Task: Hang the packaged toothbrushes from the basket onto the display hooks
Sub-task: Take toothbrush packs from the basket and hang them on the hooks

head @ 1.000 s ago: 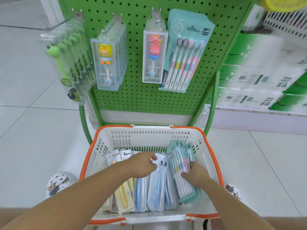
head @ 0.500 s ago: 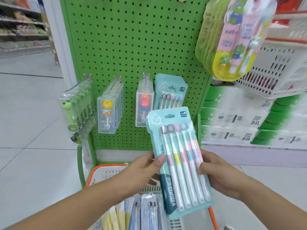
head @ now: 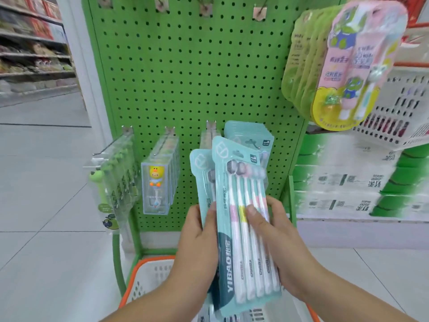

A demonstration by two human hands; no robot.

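Teal toothbrush packs (head: 243, 224) seemingly upright, heads-up.

Single head-worn wide-angle view, no second view to overlap with. It faces forward and slightly down at a green perforated metal pegboard panel (head: 190, 73), which stands close and fills the centre of frame. Both forearms enter from the bottom edge; the left hand (head: 197, 242) and right hand (head: 278, 247) sit near the lens, low centre. A white plastic basket with an orange rim (head: 139, 273) is cut off at the bottom edge. Frame edges are smeared and bowed, strongest on the right.
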